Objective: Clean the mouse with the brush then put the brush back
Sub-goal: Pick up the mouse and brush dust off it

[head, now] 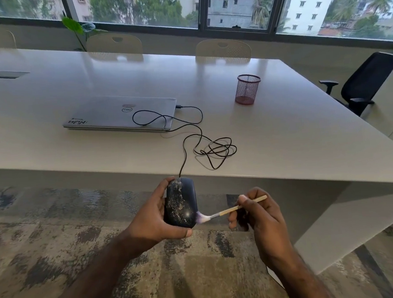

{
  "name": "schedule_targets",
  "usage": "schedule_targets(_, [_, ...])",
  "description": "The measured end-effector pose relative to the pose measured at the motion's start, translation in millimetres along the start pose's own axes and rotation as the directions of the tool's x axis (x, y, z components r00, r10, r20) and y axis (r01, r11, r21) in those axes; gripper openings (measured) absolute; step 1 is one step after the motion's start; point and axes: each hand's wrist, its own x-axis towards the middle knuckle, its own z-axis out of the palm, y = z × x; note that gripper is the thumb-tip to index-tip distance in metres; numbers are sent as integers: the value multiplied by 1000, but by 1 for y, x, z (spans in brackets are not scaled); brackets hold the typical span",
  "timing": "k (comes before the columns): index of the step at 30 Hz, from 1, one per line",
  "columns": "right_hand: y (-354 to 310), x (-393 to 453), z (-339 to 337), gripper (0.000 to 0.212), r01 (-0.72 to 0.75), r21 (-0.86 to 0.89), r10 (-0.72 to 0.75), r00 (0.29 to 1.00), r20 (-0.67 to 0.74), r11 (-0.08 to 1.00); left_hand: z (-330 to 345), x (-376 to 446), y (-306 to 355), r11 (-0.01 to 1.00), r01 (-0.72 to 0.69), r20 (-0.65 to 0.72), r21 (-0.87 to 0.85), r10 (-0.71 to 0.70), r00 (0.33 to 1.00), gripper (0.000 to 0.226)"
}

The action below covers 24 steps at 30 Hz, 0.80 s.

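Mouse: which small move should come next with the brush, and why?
Probably sweep the brush up across the mouse. The right hand has its bristles only at the lower right edge, and pale specks cover the top. The left hand holds the mouse.

White table point(282, 124): closed laptop point(121, 114), coiled black cable point(216, 149), red mesh cup point(247, 89).

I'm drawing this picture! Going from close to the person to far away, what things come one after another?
Mouse held in the left hand and brush in the right hand, then tangled cable, closed laptop, red mesh cup, chairs, windows.
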Motion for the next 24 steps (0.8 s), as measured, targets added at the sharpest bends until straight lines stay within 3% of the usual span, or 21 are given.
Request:
schedule_targets(5, [-3,2,2,24,50,37,-48,998,-49,998,1,-1,1,1000,6,-11,8,-6,1000,102])
schedule_targets(10, [-1,-2,3,18,45,12,-45,999,27,999,3,-1,0,999,2,-25,37,-2,1000,102])
schedule_targets(15, [-4,-1,1,20,80,33,-79,997,-14,996,1,-1,-2,999,20,-31,44,-18,999,104])
schedule_targets(24, [-3,0,3,26,73,-62,-72,997,20,995,5,-1,-5,997,51,-44,55,-49,998,114])
